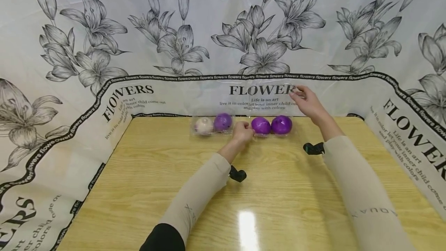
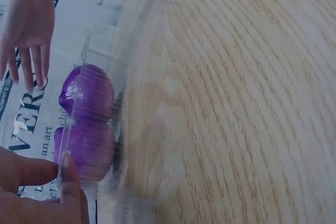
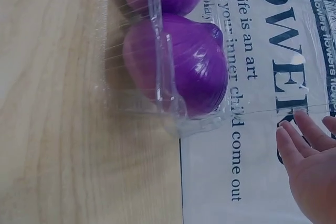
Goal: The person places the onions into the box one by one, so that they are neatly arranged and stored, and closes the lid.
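Note:
Two glossy purple onions (image 1: 281,125) lie side by side in a clear plastic clamshell box (image 3: 167,72) at the back of the table. Its see-through lid stands raised behind them, against the printed cloth. My left hand (image 1: 242,133) is at the box's left side; in the left wrist view its thumb and finger pinch the clear rim. Up at the right edge of the lid is my right hand (image 1: 308,104). Its fingers (image 3: 296,140) are extended, with the tips right at the clear plastic.
Left of my left hand sits a second clear box holding a whitish onion (image 1: 203,126) and a purple onion (image 1: 223,122). A flower-printed cloth (image 1: 195,92) rises behind the wooden table (image 1: 174,158) and along both sides. Black mounts (image 1: 313,148) stick out from the wrists.

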Tool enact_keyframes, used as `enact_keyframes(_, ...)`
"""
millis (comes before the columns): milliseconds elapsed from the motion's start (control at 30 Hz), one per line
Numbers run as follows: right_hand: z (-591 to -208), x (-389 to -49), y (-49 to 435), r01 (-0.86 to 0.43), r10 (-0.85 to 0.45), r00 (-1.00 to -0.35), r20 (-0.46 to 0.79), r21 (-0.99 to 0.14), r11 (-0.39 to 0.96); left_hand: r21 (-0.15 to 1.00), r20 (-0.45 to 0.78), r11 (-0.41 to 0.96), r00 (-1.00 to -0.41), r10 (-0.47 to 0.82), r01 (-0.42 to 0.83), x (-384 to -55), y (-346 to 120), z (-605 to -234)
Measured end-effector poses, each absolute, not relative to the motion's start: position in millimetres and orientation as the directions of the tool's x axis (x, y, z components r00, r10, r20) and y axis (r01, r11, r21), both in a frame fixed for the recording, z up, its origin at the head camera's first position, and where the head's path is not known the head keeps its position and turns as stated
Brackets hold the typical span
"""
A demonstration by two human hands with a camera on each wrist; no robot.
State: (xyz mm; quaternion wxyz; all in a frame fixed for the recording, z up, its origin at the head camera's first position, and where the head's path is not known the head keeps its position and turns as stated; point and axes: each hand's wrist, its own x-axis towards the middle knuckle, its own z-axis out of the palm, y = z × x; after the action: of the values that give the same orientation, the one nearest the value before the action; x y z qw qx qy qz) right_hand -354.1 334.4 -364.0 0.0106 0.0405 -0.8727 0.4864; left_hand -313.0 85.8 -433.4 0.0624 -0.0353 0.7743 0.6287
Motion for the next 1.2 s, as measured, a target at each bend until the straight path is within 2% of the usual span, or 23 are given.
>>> enact_keyframes(333,-377,-328,346,-0.095,-0.096,-0.994,0.061,-0.905,0.415,0.971,-0.143,0.201,-0.989,0.048,-0.130,-315,84,-433)
enact_keyframes(500,-385,-315,348,-0.104,-0.163,-0.986,0.030,-0.877,0.468,0.967,-0.153,0.211,-0.987,0.044,-0.141,-316,83,-436)
enact_keyframes(833,-401,-294,346,-0.199,-0.254,-0.965,0.065,-0.812,0.548,0.963,-0.129,0.246,-0.989,0.077,-0.106,-316,81,-434)
enact_keyframes(1000,-410,-290,345,-0.170,-0.240,-0.970,0.036,-0.805,0.568,0.963,-0.137,0.245,-0.985,0.106,-0.108,-316,79,-434)
enact_keyframes(1200,-417,-285,346,-0.077,-0.202,-0.978,-0.050,-0.813,0.577,0.943,-0.163,0.311,-0.978,0.132,-0.116,-316,79,-433)
